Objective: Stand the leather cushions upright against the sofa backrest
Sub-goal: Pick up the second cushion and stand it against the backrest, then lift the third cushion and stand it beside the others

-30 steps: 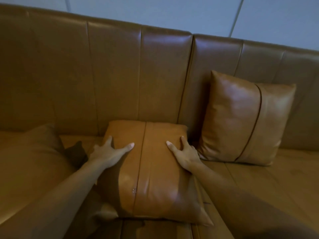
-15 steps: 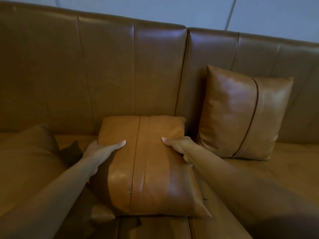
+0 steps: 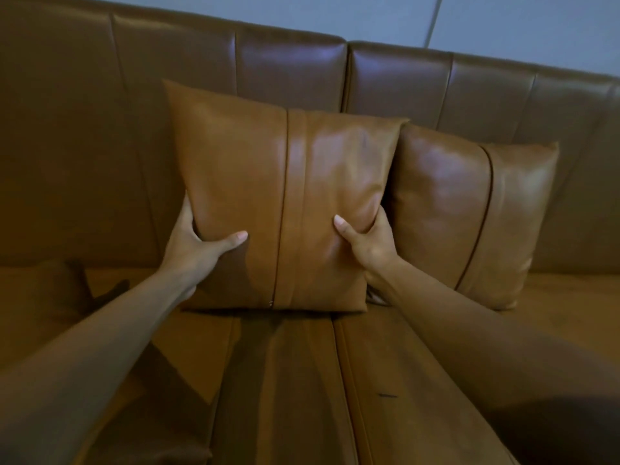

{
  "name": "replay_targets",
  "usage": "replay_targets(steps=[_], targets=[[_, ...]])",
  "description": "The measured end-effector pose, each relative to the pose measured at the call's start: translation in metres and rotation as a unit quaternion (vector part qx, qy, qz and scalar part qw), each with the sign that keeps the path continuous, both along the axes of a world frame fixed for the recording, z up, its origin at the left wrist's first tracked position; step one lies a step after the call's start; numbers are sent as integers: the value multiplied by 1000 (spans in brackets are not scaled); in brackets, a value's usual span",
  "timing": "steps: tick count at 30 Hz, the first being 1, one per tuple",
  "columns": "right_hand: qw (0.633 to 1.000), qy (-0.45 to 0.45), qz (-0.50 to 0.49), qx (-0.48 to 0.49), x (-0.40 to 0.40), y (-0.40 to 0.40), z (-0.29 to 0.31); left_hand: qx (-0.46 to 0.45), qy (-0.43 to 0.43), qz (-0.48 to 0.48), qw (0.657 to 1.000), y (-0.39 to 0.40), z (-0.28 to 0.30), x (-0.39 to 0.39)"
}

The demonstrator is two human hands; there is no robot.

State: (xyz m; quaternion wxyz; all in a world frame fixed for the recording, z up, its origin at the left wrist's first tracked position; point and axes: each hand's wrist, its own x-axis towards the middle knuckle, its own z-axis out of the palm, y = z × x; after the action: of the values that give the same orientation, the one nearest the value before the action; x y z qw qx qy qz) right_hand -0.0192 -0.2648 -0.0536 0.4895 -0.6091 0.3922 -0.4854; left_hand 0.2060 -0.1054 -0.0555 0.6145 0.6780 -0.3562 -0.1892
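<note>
A tan leather cushion point(image 3: 285, 182) with a vertical seam stands upright on the sofa seat, its back toward the brown backrest point(image 3: 292, 68). My left hand point(image 3: 198, 243) grips its left edge, thumb pressed on the front. My right hand point(image 3: 369, 243) grips its right edge the same way. A second leather cushion point(image 3: 469, 213) leans upright against the backrest just to the right, touching the first one. A third cushion point(image 3: 37, 297) lies in shadow on the seat at the left.
The sofa seat point(image 3: 302, 380) stretches toward me, with a seam between its two pads. A pale wall point(image 3: 369, 15) rises behind the backrest.
The middle cushion lay flat on the seat under both hands; now both hands hold its sides and it stands upright next to the right cushion. The view has moved closer.
</note>
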Motion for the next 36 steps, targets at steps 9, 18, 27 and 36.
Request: replay_targets(steps=[9,18,27,36], targets=[[1000,12,2,-19,3,-33,-17,-33,-5,14,999,-28,-29,5],[998,56,-22,-32,13,-40,-25,-19,-13,20,1000,-35,-40,17],[969,154,-132,-144,13,2,10,79,-98,57,990,-11,-20,31],[929,217,-73,-290,101,84,40,105,-178,84,975,78,3,95]])
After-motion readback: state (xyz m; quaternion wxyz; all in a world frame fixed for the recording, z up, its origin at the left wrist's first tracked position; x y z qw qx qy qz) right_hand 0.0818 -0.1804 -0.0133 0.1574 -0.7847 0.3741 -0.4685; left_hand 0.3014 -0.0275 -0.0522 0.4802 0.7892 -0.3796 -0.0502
